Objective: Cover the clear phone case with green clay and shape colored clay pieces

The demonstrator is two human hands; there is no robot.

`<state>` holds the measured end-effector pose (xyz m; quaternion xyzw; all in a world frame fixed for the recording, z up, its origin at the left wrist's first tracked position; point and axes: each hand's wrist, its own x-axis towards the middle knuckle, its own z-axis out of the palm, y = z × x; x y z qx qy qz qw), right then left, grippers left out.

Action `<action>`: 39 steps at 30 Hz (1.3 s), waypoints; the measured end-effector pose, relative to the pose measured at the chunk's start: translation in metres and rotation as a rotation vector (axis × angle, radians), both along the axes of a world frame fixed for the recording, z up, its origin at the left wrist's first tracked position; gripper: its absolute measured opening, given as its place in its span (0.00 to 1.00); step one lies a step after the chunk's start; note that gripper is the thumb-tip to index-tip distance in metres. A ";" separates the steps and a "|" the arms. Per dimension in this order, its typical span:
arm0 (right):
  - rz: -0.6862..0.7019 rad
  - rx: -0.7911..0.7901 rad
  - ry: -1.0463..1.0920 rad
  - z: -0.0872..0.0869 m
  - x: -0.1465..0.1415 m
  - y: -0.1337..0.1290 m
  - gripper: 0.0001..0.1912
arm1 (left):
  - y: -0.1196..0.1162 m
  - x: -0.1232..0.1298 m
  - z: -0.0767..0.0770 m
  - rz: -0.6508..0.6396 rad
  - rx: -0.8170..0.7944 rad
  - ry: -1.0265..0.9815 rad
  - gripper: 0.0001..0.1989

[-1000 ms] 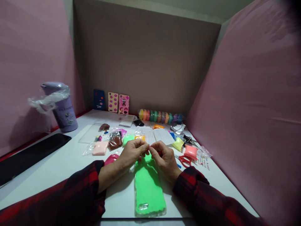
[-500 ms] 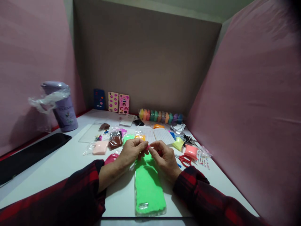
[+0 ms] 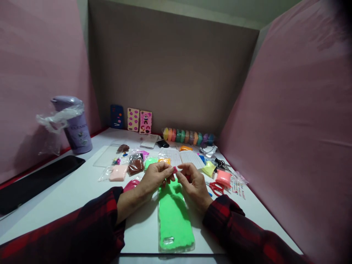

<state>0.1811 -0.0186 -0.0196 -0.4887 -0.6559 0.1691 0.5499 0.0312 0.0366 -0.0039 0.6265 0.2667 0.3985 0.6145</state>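
Note:
A small piece of pink clay (image 3: 175, 169) is pinched between the fingertips of my left hand (image 3: 154, 179). Close beside it, my right hand (image 3: 194, 186) has its thumb at the clay's right edge and its index finger slightly lifted. Below both hands lies a clear phone case covered in bright green clay (image 3: 176, 216), its camera opening at the near end. A magenta packet (image 3: 131, 184) is partly hidden behind my left wrist. Red-handled scissors (image 3: 217, 188) rest right of my right hand.
Clay packets in peach (image 3: 118, 172), brown (image 3: 135, 165), yellow (image 3: 209, 168) and coral (image 3: 223, 178) surround an open notebook (image 3: 189, 159). Behind stand a row of coloured clay (image 3: 188, 136) and decorated cases (image 3: 133, 119). A purple tumbler (image 3: 77, 128) and black case (image 3: 41, 183) are left.
My right index finger has lifted slightly away from the pink clay, and more of the clay shows between the hands. The view has shifted a little.

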 end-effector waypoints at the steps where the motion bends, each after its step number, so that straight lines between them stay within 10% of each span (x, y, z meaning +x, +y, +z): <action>1: 0.021 0.005 0.002 0.001 0.000 0.000 0.11 | 0.000 0.000 0.000 -0.004 0.000 -0.001 0.17; 39: 0.088 -0.005 0.010 0.000 0.002 0.001 0.09 | -0.003 -0.001 0.003 0.000 0.055 0.085 0.16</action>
